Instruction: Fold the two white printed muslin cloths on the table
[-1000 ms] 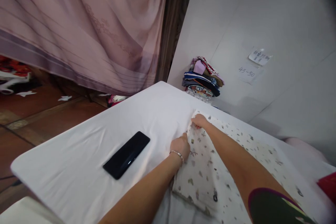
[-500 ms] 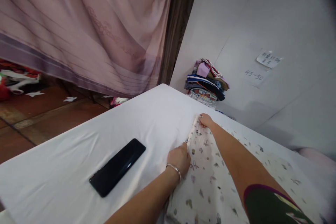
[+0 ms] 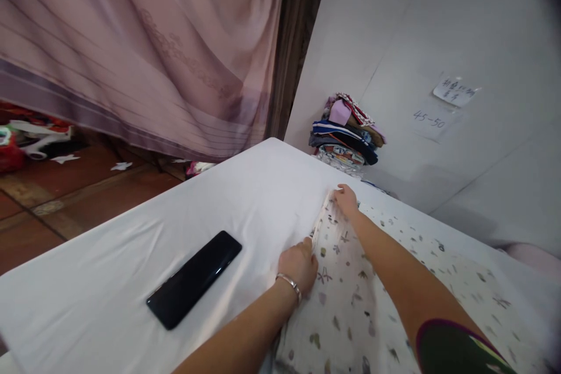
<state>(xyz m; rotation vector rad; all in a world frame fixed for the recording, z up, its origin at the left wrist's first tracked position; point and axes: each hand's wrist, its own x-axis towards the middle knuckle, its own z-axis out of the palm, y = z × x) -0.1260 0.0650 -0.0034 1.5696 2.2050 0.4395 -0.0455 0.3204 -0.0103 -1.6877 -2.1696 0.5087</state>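
Observation:
A white cotton cloth (image 3: 335,286), printed with small leaves and insects, lies folded over on the white-covered table. My left hand (image 3: 298,266), with a silver bracelet at its wrist, is closed round the cloth's left edge, partway along. Farther off, my right hand (image 3: 347,201) has its fingers at the cloth's far corner, one fingertip slightly raised; the rest of its grip is partly hidden. More of the same print spreads flat beneath and to the right of my right forearm. A black phone (image 3: 195,279) rests on the table, left of my left hand and apart from it.
The white table cover (image 3: 245,193) has soft wrinkles. Folded clothes (image 3: 346,131) are stacked beyond the far edge, against a grey wall (image 3: 394,23) with handwritten notes (image 3: 456,92). A pink curtain (image 3: 175,41) hangs at left above a tiled floor (image 3: 87,198) with scattered scraps.
My right hand has shifted slightly at the far corner, with a fingertip lifting. My left hand stays on the cloth's edge. The view has turned a little.

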